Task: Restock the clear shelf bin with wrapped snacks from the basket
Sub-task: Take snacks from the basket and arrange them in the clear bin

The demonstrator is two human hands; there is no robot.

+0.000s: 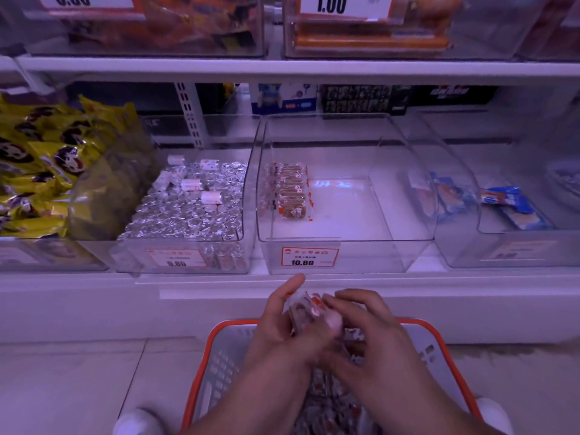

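**A:** What are the fingers doing?

**B:** Both hands meet just above the basket. The left hand (pixel 282 321) cups a small bunch of wrapped snacks (pixel 303 312), thumb raised and fingers curled under them. The right hand (pixel 364 321) bends its fingers over the same bunch from the other side, fingertips touching the wrappers. The hands are blurred, so I cannot tell exactly how many packets they hold.

**A:** And beyond the hands?

**B:** Under them sits an orange-rimmed basket (pixel 219 334) on the floor, with more of the same packets piled inside. Straight ahead, on the lower shelf, is the clear shelf bin (pixel 345 233). It is mostly bare; one short row of snacks (pixel 290 191) lies against its left wall. A price tag (pixel 309 256) hangs on its front.

**A:** What sits beside it?

**B:** To the left, a bin of foil-wrapped sweets (pixel 188 208), then yellow bags (pixel 37 171). To the right, a bin with blue packets (pixel 502 204).

**A:** How would the snacks handle?

**B:** I judge them light and small, in slick, crinkly film that slides easily, so a loose handful could spill. The contents look like flat brown pieces that might crack if squeezed. Best to cradle them from below with cupped palms, or pinch a single packet by its crimped end.
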